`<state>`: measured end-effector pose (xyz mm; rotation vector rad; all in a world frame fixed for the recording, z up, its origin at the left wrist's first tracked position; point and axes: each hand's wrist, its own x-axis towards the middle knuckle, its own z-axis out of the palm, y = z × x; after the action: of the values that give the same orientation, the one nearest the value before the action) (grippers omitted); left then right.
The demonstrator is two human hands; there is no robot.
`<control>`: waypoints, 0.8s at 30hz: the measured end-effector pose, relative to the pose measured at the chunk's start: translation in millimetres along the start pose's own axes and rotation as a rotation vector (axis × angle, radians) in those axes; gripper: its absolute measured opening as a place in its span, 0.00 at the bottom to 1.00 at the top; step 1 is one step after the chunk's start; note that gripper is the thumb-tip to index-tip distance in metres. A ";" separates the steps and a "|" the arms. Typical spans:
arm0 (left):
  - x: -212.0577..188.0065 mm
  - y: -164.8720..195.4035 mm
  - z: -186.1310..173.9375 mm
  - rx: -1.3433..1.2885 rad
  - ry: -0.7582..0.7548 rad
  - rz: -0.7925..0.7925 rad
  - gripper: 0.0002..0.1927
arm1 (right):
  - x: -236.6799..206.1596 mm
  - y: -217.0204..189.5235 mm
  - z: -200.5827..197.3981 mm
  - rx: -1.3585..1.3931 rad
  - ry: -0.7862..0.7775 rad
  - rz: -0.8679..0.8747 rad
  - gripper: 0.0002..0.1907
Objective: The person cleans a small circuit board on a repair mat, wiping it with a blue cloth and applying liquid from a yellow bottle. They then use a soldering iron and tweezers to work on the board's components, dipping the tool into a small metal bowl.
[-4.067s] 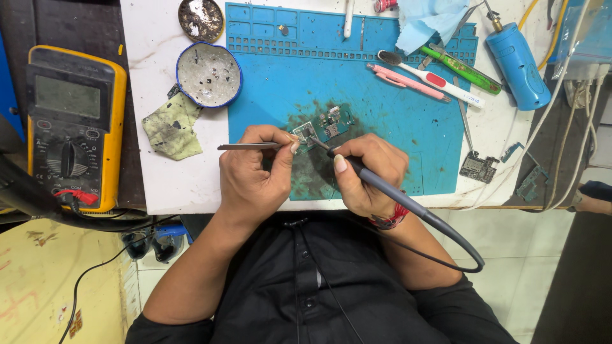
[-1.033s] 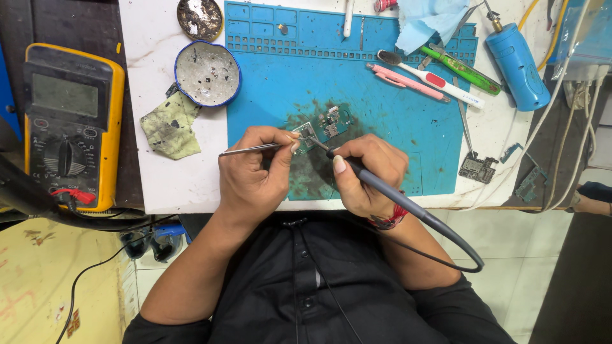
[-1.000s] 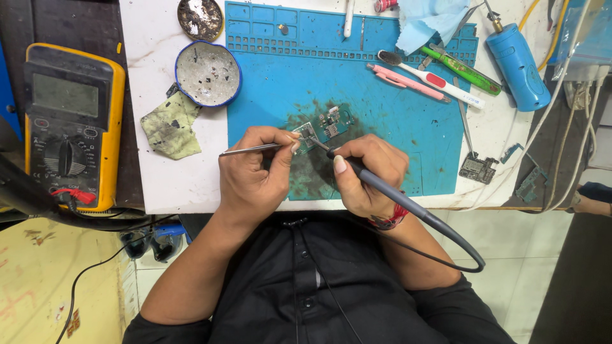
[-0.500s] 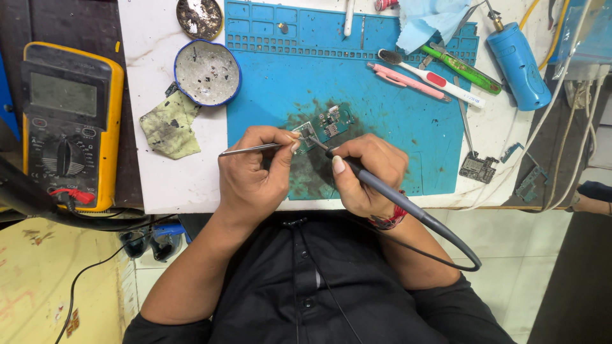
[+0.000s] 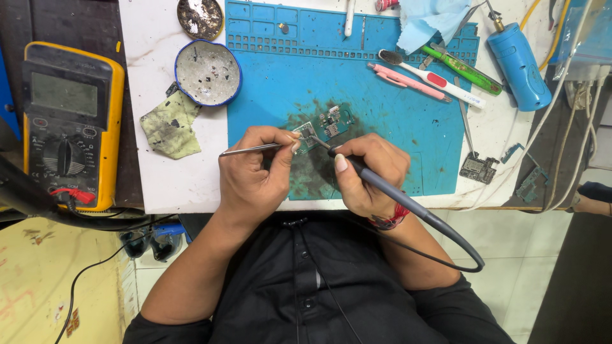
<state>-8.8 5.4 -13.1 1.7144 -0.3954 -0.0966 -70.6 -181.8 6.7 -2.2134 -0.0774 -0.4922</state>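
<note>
My left hand (image 5: pixel 255 169) grips thin metal tweezers (image 5: pixel 248 150), their tips resting on a small circuit board (image 5: pixel 307 135) on the blue work mat (image 5: pixel 357 83). My right hand (image 5: pixel 370 175) holds a grey soldering iron (image 5: pixel 382 188) like a pen, its tip touching the same small board. A second small green board (image 5: pixel 335 121) lies just beyond it on a dark stained patch of the mat. The iron's cable (image 5: pixel 459 248) loops off the table's near edge.
A yellow multimeter (image 5: pixel 67 121) lies at the left. A blue-rimmed round tin (image 5: pixel 207 73) and a greenish sponge (image 5: pixel 169 124) sit left of the mat. A pink pen (image 5: pixel 408 79), a white brush, a green tool (image 5: pixel 459 67), a blue cylinder (image 5: pixel 517 64) and loose boards (image 5: pixel 478 169) lie at the right.
</note>
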 end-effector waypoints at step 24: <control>0.3 0.0 0.4 -0.009 0.000 -0.015 0.06 | -3.3 2.0 -0.4 -0.022 0.024 0.033 0.05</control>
<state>-8.5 4.9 -13.2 1.7087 -0.3816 -0.1089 -73.4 -183.0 4.1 -2.2265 -0.0227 -0.5040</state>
